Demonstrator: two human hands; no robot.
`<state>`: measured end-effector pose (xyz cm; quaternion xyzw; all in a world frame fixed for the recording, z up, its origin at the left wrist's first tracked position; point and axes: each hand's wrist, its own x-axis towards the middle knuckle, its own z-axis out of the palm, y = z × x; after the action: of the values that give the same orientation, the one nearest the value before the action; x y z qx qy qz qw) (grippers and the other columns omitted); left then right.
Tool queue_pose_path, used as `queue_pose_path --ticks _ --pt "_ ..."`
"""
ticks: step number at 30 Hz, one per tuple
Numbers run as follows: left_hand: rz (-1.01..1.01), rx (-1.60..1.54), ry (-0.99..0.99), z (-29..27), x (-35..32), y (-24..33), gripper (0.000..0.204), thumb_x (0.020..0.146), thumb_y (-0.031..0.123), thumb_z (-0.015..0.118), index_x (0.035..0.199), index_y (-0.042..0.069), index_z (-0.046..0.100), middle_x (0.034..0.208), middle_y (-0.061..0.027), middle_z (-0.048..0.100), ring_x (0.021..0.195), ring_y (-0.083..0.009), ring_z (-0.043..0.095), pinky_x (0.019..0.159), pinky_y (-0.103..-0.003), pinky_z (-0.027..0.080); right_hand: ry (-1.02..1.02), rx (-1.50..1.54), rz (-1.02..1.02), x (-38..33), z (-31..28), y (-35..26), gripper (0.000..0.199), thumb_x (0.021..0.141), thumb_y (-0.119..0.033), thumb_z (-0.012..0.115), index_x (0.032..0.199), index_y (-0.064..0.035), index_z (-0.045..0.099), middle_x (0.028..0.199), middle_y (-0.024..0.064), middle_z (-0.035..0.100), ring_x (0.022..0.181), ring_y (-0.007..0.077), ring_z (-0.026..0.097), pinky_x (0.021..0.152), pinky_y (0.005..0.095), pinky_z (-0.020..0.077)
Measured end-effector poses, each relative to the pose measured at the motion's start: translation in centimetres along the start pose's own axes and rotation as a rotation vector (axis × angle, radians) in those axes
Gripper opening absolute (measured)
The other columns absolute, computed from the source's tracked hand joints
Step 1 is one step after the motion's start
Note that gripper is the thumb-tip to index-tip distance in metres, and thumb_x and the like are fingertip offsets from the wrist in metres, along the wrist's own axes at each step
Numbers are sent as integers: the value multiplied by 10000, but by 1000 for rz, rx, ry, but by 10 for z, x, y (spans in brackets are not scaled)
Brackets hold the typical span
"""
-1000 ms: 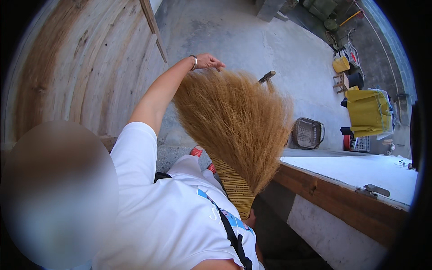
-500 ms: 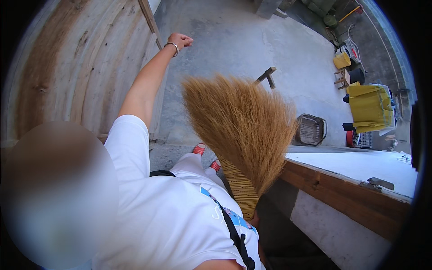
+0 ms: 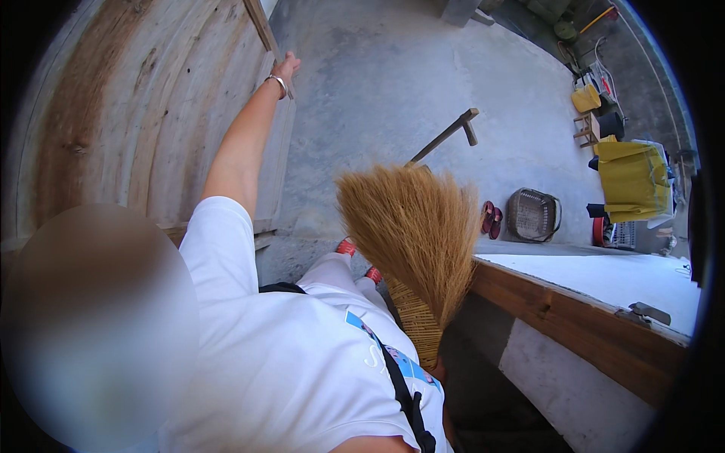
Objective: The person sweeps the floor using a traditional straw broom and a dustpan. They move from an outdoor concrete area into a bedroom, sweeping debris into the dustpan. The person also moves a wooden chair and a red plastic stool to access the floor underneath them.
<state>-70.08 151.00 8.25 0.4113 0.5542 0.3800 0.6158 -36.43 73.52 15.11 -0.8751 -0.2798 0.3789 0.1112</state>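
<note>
Seemingly the entrance of a plain home, with weathered wooden planking (image 3: 151, 113) on the left and a wooden beam (image 3: 566, 318) on the right. Household things line the right side of a grey concrete floor (image 3: 377, 90): a pair of dark red slippers (image 3: 486, 217), a basket (image 3: 532, 217), a small wooden stool (image 3: 584, 121) and, farther off, a yellow bucket (image 3: 585, 99)

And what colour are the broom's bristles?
The bristles are golden brown, clearest in the head view.

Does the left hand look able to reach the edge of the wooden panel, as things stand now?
Probably yes. The left hand is stretched out close to the panel, at its edge, with nothing visible in between, and the broom is well clear. Whether the hand touches, I cannot tell.
</note>
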Motion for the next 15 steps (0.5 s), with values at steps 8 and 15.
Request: queue_pose_path --ticks 8,15 --pt "357 830 248 -2 -12 -37 514 697 255 624 1169 79 520 1021 -147 605 969 -241 571 841 -284 424 -19 13 5 0 14 4 522 558 -217 748 989 -32 519 871 171 610 815 302 608 678 381 478" --pt "207 999 -117 1 -89 -122 630 658 323 659 1236 169 458 1185 -157 506 1058 -297 508 875 -338 411 -113 -127 68 13 0 -103 480 587 -149 738 996 -11 527 873 125 616 779 210 598 678 342 473"
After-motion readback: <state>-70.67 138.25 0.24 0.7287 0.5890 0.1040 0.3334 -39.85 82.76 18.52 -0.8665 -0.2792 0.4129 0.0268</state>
